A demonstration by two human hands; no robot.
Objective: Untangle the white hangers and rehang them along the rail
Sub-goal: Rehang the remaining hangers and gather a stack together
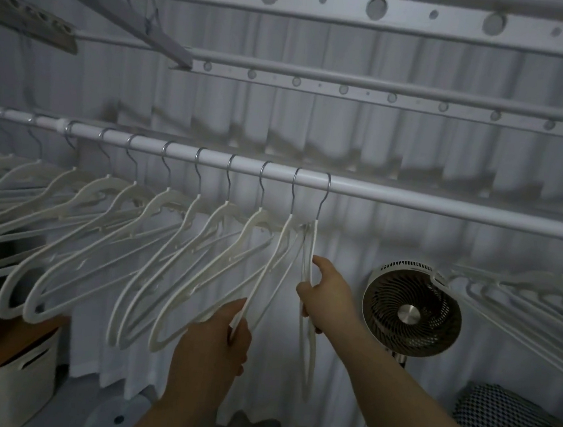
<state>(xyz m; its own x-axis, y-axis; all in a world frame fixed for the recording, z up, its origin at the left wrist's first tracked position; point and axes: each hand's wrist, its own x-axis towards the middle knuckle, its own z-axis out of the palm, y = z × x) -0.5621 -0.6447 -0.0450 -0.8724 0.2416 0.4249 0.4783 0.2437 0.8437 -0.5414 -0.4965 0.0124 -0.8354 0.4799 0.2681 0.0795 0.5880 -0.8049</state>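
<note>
A white rail runs across the middle of the view. Several white hangers hang from it by metal hooks, spaced along its left half. My left hand is shut on the lower arm of the second hanger from the right. My right hand grips the rightmost hanger, which hangs edge-on from its hook. The necks of these two hangers touch just below the rail. More white hangers bunch at the far right.
A white round fan stands right of my right hand. A white curtain hangs behind. Perforated drying rack bars cross overhead. A white storage bin sits lower left, and checkered fabric lies lower right.
</note>
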